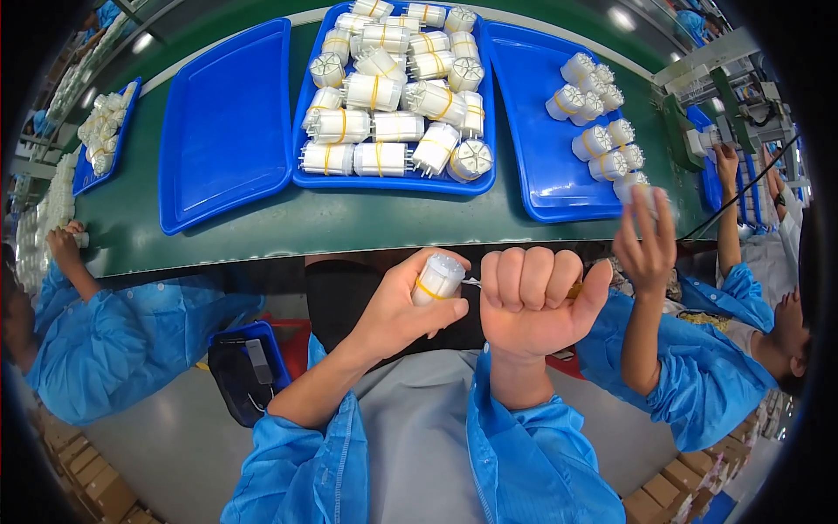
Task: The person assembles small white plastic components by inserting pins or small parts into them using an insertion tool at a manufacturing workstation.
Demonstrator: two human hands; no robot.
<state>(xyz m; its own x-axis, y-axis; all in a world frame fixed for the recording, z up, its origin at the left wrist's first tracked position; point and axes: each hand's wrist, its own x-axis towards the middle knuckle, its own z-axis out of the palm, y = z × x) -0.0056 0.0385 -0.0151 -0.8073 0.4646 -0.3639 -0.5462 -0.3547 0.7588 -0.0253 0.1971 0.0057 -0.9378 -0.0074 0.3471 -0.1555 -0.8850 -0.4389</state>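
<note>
My left hand (393, 304) is closed around a white plastic cylinder (439, 276) with a yellow rubber band about its middle. The cylinder stands roughly upright above my lap, just short of the bench edge. Beside it my right hand (534, 301) is a fist, knuckles up, around a slim tool (575, 290). Only a bit of its yellowish handle and a thin metal tip show; the tip points at the cylinder's side. Whether the two touch, I cannot tell. Beyond my hands, a blue tray (393, 182) is heaped with similar banded cylinders (371, 92).
On the green bench (367, 218), a bare blue tray (229, 122) lies left; another blue tray (528, 148) at right holds several upright cylinders (602, 140). A co-worker's blurred hand (648, 240) reaches over its near corner. Another person's hand (65, 249) works at far left.
</note>
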